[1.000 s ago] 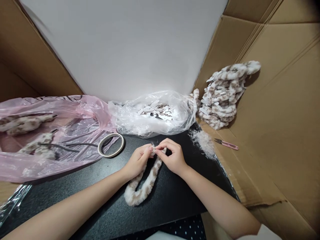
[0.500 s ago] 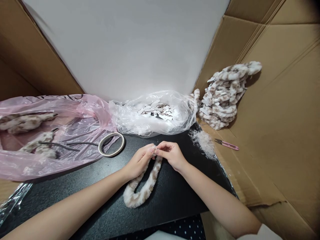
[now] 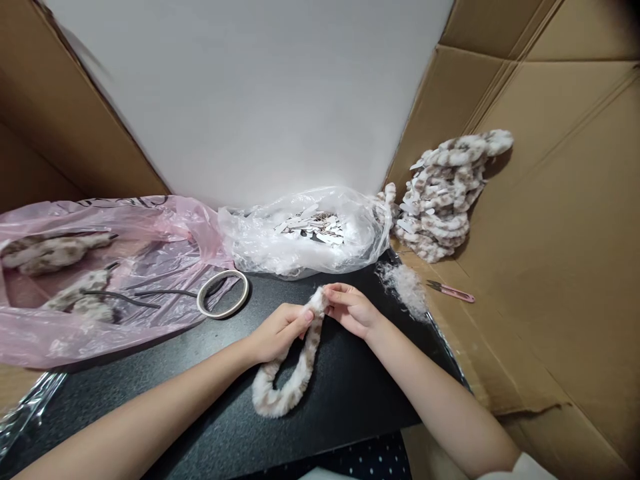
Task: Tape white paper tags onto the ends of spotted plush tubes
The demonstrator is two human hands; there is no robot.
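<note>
Left hand [image 3: 285, 328] is closed on a spotted plush loop [image 3: 303, 377], which is held at six o'clock over the black tabletop [image 3: 355, 393]. Its upper end is touched by the right hand [image 3: 356, 311], fingertips gathered; whether it is pinched cannot be told. From the loop, a pink plastic bag [image 3: 190, 223] is seen at ten o'clock, a clear bag [image 3: 250, 243] at twelve, and pink-handled snips [image 3: 459, 294] at two.

Room over tabletop [image 3: 355, 380] right of fur loop [image 3: 283, 401], tape roll [image 3: 223, 315] and clear bag [image 3: 250, 248] blocking beyond
</note>
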